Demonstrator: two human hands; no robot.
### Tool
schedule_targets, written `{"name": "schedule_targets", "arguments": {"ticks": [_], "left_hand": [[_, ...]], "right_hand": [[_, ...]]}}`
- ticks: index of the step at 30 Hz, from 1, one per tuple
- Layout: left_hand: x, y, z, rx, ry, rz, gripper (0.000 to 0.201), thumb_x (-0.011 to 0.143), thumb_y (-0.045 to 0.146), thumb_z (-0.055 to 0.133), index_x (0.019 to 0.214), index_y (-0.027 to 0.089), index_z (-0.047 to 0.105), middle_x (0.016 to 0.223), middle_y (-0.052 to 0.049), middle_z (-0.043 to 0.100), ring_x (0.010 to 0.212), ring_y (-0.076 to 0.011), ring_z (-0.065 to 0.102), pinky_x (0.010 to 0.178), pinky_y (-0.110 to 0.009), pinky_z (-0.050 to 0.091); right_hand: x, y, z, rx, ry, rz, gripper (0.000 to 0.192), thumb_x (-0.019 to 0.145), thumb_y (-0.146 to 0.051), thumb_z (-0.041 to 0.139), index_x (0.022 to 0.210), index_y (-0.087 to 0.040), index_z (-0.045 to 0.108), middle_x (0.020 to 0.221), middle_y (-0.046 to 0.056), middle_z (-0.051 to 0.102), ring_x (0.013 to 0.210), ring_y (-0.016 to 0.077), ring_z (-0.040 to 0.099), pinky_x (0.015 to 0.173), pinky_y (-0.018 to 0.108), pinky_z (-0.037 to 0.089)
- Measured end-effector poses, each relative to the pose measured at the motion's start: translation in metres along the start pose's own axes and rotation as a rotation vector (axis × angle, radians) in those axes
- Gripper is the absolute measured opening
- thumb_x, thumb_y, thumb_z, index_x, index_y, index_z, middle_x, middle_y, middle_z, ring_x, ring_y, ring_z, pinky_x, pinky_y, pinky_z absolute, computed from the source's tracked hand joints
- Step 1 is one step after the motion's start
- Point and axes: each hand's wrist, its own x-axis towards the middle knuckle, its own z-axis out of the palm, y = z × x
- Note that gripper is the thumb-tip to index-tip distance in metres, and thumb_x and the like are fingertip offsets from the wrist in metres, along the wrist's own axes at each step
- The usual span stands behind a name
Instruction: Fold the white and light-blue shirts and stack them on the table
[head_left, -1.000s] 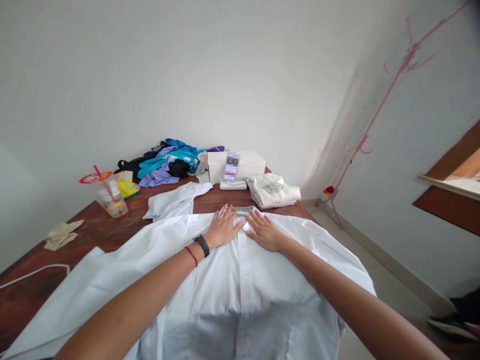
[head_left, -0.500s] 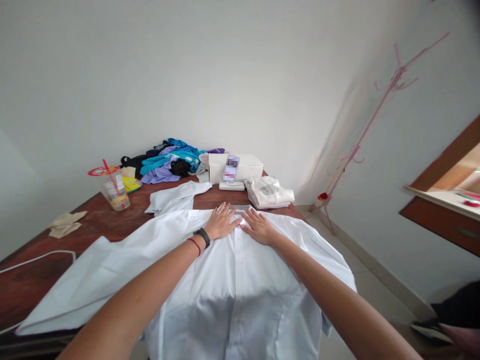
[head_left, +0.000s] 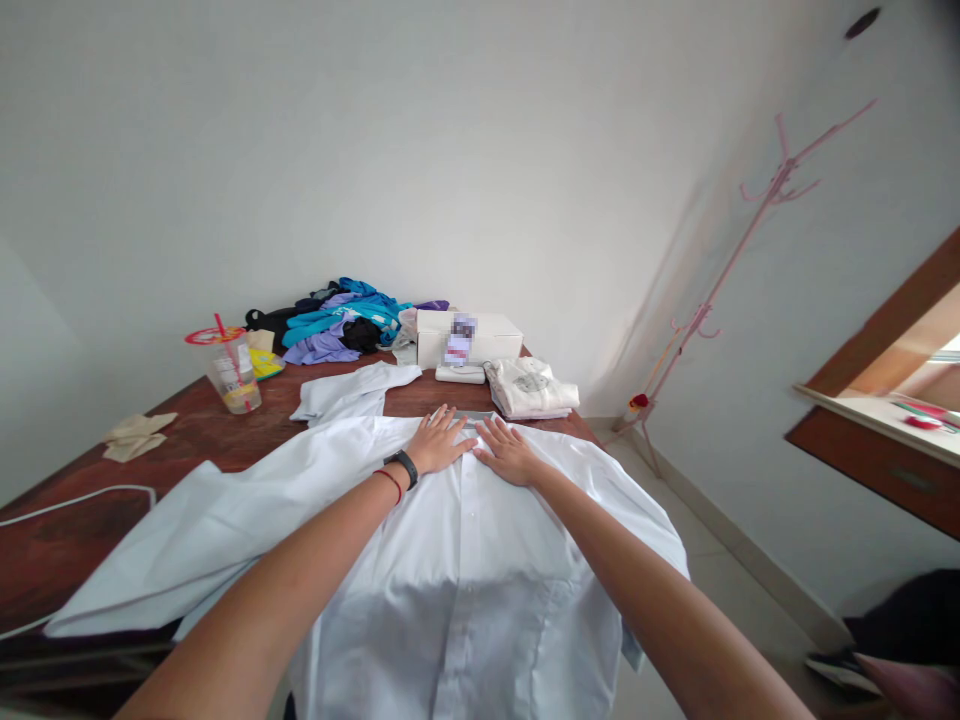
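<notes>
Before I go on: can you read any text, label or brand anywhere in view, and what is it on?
No text can be read.
Card against the white box: blurred out.
Plastic cup: has a label, too small to read.
Folded cream garment: round print, too small to read.
White shirt under both hands: no visible lettering.

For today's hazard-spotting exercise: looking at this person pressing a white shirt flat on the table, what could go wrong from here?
1. The white button-up shirt hangs over the near edge of the dark wooden table; it may slide off once the left hand and right hand lift.
2. The clear plastic cup with a red straw stands near the spread sleeve; a tug on the cloth could tip it.
</notes>
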Motion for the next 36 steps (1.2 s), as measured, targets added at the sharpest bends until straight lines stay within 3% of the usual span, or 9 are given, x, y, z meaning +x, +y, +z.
{"name": "schedule_targets", "arguments": {"ticks": [8,23,30,36], "left_hand": [[-0.004,0.003,-0.003,-0.004,0.034,0.007,0.072,0.1,0.068,0.034,0.153,0.022,0.046,0.163,-0.015,0.035,0.155,-0.0337,0.02,0.122,-0.058,0.021],[-0.003,0.002,-0.001,-0.02,0.039,0.005,0.075,0.1,0.07,0.032,0.153,0.02,0.046,0.163,-0.014,0.035,0.155,-0.0335,0.019,0.122,-0.058,0.022],[-0.003,0.003,0.0,-0.014,0.064,0.002,0.071,0.1,0.068,0.035,0.152,0.021,0.048,0.162,-0.014,0.038,0.154,-0.0339,0.022,0.122,-0.058,0.024],[-0.002,0.0,0.002,-0.014,0.085,0.016,0.073,0.099,0.071,0.033,0.15,0.022,0.051,0.161,-0.014,0.039,0.154,-0.0336,0.023,0.121,-0.058,0.024]], "right_hand": [[0.009,0.001,-0.011,0.035,-0.164,0.035,0.087,0.096,-0.078,0.023,0.165,-0.027,0.006,0.171,0.005,-0.004,0.157,0.0265,-0.011,0.124,0.054,0.002],[0.008,0.004,-0.008,0.059,-0.135,0.029,0.087,0.095,-0.077,0.029,0.165,-0.027,0.011,0.171,0.005,-0.002,0.157,0.0272,-0.008,0.124,0.052,0.002],[-0.001,-0.001,0.004,0.077,0.135,0.021,0.072,0.1,-0.071,0.028,0.159,-0.029,0.034,0.168,0.004,0.024,0.157,0.0256,0.013,0.125,0.049,0.015],[-0.006,0.0,0.003,0.169,0.312,-0.001,0.079,0.101,-0.069,0.021,0.156,-0.016,0.041,0.166,0.012,0.03,0.153,0.0242,0.028,0.124,0.04,0.025]]}}
